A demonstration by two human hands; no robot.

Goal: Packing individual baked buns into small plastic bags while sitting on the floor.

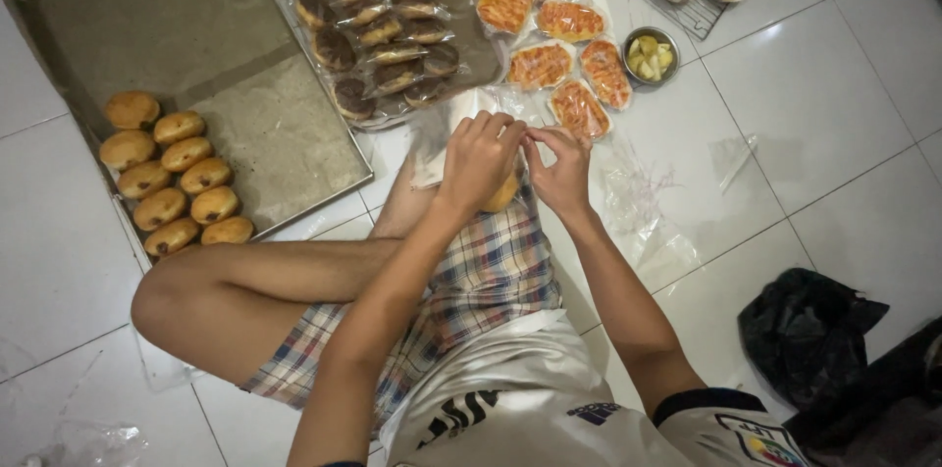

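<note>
Golden oval bun (503, 194) in clear plastic bag (442, 133), clamped by left hand (478, 161). Right hand (561, 170) pinches the bag's mouth. Both above white tiled floor (834, 114), near grey metal tray's (196, 25) corner.

Colours and patterns, floor-level view

Floor (844, 124): white glossy tiles, thin grey grout lines. Tray (196, 35): dull grey metal, lined with paler grey paper. Unwrapped buns (177, 178), left: golden brown, dark filling spots at ends. Bagged buns (378, 21), far: dark brown and tan under clear film. Flat breads (549, 35): orange-red with pale streaks. Shorts (481, 276): plaid, blue, red and cream. Shirt (530, 398): white, black print. Bag (805, 330), right: black.
</note>
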